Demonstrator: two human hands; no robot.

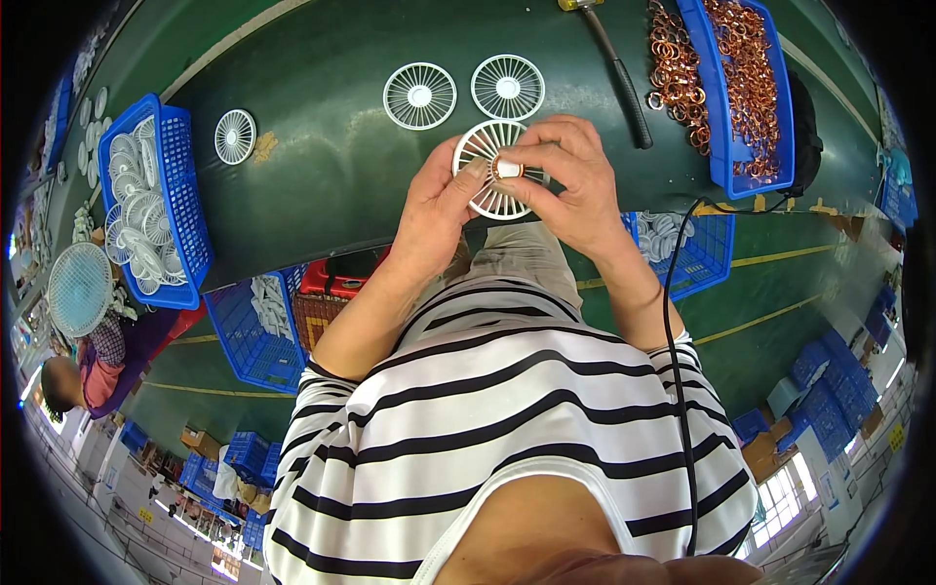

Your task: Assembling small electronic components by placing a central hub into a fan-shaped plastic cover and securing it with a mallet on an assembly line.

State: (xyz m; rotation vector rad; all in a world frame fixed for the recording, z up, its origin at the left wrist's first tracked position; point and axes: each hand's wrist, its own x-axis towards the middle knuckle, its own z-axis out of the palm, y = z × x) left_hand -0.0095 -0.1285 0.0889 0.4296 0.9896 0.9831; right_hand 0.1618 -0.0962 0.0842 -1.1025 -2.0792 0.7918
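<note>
Close to the table's near edge, a white round fan grille (494,200) with radial spokes is held between my two hands. My left hand (436,203) grips its left rim, the thumb reaching toward the hub. With thumb and fingers, my right hand (575,180) pinches a copper-coloured ring (508,168) at the white hub in the grille's middle. Whether the ring is fully seated around the hub cannot be made out. Just beyond lie two similar grilles, one at the left (419,96) and one at the right (508,88).
A blue basket of white grilles (185,195) stands at the left, near a smaller grille (235,136). At the right, copper rings (680,83) lie beside a blue tray (717,107) full of them. A hammer (624,83) rests nearby. A black cable (669,312) hangs past my right arm.
</note>
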